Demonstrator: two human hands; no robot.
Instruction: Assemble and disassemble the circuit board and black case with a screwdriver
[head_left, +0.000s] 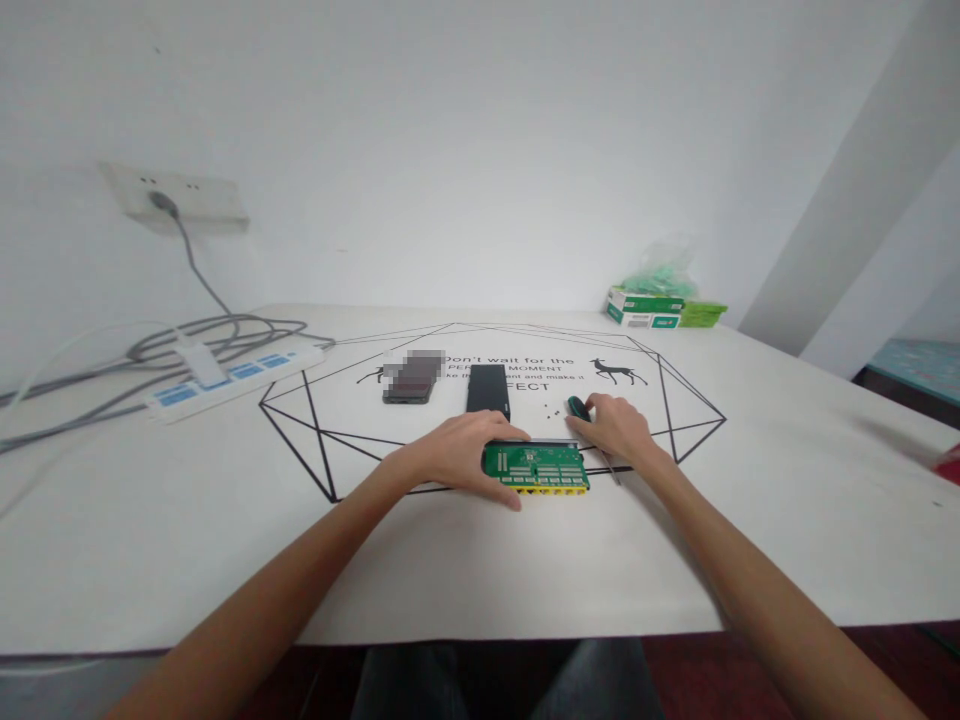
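Observation:
My left hand [469, 452] is closed around the left end of a green circuit board [540, 464], thumb along the near side and fingers over the far side. A row of yellow ports [551, 491] lines the board's near edge, and a dark strip of casing shows behind it. To the right, my right hand [619, 428] has its fingers on the dark green and black handle of a screwdriver [578, 408]. Its thin metal shaft points toward me beneath the hand. Just beyond the board lies a flat black cover [488, 388]. Several tiny screws [553, 412] sit left of the screwdriver handle.
A phone [411, 385], partly pixelated, rests left of the cover. At the left are a white power strip [240, 382] and coiled grey cables [217, 335]. Green and white boxes [646, 308] with a plastic bag stand at the back right, against the wall.

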